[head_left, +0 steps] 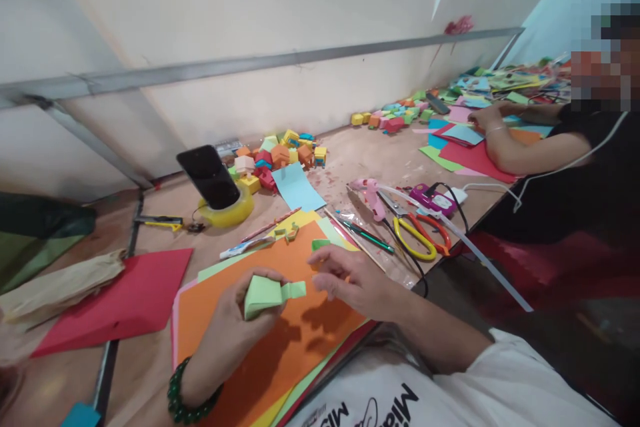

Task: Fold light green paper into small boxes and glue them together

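Observation:
A small light-green folded paper box (pixel 263 295) with a narrow strip sticking out to the right is gripped in my left hand (pixel 250 303). My right hand (pixel 353 280) hovers just right of that strip, its fingers curved and apart, with nothing seen between them. Behind its fingertips shows a small green paper piece (pixel 321 244). Below both hands lies a stack of coloured sheets with an orange sheet (pixel 225 340) on top. Small yellow-green paper bits (pixel 286 233) rest near the stack's far edge.
A pink glue gun (pixel 371 195), yellow-handled scissors (pixel 415 240) and a green pen (pixel 367 237) lie to the right. A phone (pixel 210 177) leans on a tape roll (pixel 230 208). Folded paper boxes (pixel 280 155) are piled behind. Another person (pixel 565 147) works at right.

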